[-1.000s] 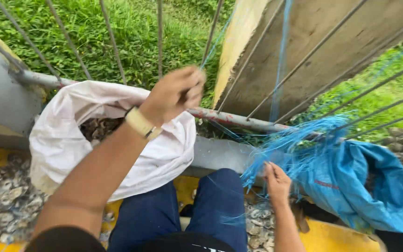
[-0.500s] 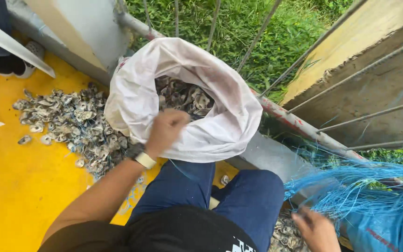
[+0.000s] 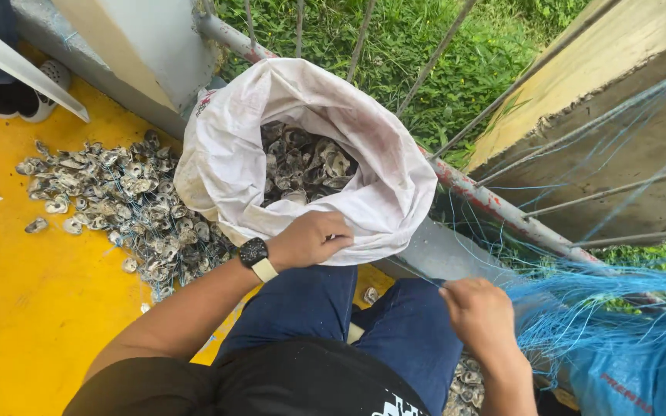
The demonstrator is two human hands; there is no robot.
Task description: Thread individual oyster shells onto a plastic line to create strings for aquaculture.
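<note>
A white woven sack (image 3: 395, 192) stands open before my knees, half full of grey oyster shells (image 3: 310, 166). My left hand (image 3: 310, 239), with a black watch (image 3: 254, 254) on the wrist, rests with curled fingers against the sack's near rim. Whether anything is in it is hidden. My right hand (image 3: 479, 312) is lower right, over my knee, pinched on thin blue lines of a tangled net (image 3: 603, 308) that trails off to the right.
A heap of loose shells (image 3: 125, 208) lies on the yellow floor (image 3: 32, 308) at left. A painted rail pipe (image 3: 495, 204) with thin bars runs behind the sack, grass (image 3: 425, 46) beyond. Another person's shoe (image 3: 48, 85) is top left. Blue bag (image 3: 641, 377) at bottom right.
My left hand has come down from up near the bars to the sack's near rim. My view has swung left and downward, bringing the shell heap into sight. The right hand stays on the blue lines.
</note>
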